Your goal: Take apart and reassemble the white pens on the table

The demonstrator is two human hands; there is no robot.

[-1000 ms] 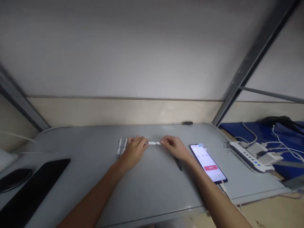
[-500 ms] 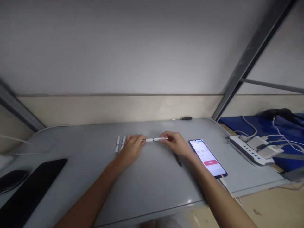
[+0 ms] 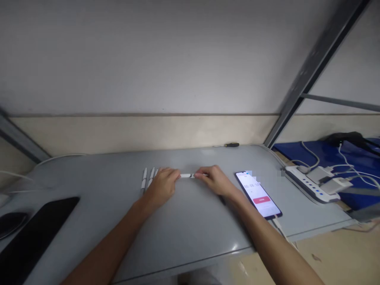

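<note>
A white pen [image 3: 186, 175] with a dark band lies level between my two hands, just above or on the grey desk [image 3: 190, 221]. My left hand [image 3: 165, 182] is closed on its left end. Fingers of my right hand [image 3: 214, 179] pinch it near the band and cover much of its right end. Left of my left hand, a white pen [image 3: 144, 178] and a second white pen [image 3: 151, 176] lie side by side, partly hidden by the hand and forearm. A dark object [image 3: 222, 200] shows in part under my right wrist.
To the right lie a lit phone [image 3: 258, 196] on a cable and a white power strip [image 3: 310, 185] with plugged chargers. A screwdriver [image 3: 232, 145] rests by the wall. At left are a black mat [image 3: 44, 229] and a black mouse-like object [image 3: 13, 223].
My right hand's fingers have moved left along the pen, closer to the dark band and to my left hand. The view has shifted slightly.
</note>
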